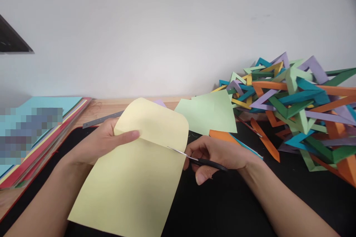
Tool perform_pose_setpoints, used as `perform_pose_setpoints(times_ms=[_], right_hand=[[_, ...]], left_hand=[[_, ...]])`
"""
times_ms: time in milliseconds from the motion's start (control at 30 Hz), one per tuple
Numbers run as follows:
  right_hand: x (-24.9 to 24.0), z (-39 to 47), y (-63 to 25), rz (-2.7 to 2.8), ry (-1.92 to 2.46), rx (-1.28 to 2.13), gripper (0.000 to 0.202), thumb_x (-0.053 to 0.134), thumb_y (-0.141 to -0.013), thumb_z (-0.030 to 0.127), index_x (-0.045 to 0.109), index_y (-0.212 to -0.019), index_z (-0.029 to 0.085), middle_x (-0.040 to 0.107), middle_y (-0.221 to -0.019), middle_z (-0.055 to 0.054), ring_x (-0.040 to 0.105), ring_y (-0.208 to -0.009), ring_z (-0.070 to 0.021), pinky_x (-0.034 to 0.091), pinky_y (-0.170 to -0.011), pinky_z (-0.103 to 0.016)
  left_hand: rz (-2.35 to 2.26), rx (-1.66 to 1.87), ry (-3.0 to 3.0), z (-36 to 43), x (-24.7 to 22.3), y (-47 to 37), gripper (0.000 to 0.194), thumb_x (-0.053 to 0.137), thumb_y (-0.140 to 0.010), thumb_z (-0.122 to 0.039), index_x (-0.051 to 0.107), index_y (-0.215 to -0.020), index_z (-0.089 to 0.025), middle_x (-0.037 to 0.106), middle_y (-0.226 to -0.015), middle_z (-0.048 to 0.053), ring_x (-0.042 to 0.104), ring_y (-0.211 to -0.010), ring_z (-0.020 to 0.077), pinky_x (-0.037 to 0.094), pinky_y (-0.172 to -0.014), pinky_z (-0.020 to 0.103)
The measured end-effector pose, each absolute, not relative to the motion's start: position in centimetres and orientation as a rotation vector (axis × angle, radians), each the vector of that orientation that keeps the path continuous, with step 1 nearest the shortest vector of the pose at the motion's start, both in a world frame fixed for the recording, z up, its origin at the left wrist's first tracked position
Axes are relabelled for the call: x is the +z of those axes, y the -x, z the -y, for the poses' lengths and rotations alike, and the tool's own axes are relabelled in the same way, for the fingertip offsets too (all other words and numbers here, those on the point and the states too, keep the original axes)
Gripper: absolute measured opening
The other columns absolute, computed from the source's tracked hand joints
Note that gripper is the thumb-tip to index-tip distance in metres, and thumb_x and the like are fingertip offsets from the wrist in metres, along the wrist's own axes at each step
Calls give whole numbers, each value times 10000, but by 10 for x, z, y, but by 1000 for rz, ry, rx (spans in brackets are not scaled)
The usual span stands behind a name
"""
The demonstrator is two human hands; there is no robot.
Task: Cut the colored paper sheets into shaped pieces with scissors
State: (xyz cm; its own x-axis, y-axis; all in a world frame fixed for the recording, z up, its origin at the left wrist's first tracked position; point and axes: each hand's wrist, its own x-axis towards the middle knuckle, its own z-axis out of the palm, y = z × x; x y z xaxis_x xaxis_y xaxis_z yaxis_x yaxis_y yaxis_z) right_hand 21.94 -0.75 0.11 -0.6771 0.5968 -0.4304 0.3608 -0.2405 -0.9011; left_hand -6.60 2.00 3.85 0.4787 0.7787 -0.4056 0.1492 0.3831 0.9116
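Note:
A large pale yellow sheet of paper [130,189] is held up over a black mat, its upper part curling over with rounded corners. My left hand [107,142] grips its left side, thumb on top and fingers behind. In my right hand [214,155] is a pair of scissors [208,163] with black handles. Their blades lie at the sheet's right edge, along a line that runs across the paper towards my left thumb.
Coloured papers [55,133] are stacked at the left beside a metal ruler [102,119]. Light green sheets [214,113] lie behind the scissors. Folded paper strips [294,96] pile up at the right, with orange pieces [265,140] on the black mat [222,207].

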Motion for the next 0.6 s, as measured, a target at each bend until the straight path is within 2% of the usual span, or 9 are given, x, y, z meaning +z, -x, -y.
perform_pose_setpoints(times_ms=[133, 333, 600], right_hand=[[1, 9, -217, 1769, 1073, 2084, 412, 821, -598, 396, 686, -934, 199, 652, -727, 24, 591, -662, -124, 409, -611, -210], [0, 9, -217, 1780, 1082, 2081, 397, 820, -599, 405, 688, -911, 198, 646, -718, 29, 585, -652, -120, 388, -593, -205], [-1, 8, -219, 1841, 1150, 2040, 456, 821, -578, 465, 687, -919, 194, 630, -690, 22, 550, -621, -110, 375, -563, -199]], left_hand=[[-990, 527, -1146, -17, 38, 64, 365, 701, -781, -295, 645, -1135, -224, 769, -813, 59, 722, -626, 222, 586, -522, 309], [-990, 524, -1129, -17, 38, 63, 354, 700, -783, -292, 651, -1126, -223, 769, -821, 66, 724, -631, 222, 593, -555, 320], [-977, 532, -1146, -16, 39, 61, 411, 689, -789, -294, 618, -1187, -223, 768, -832, 79, 724, -628, 240, 579, -494, 308]])
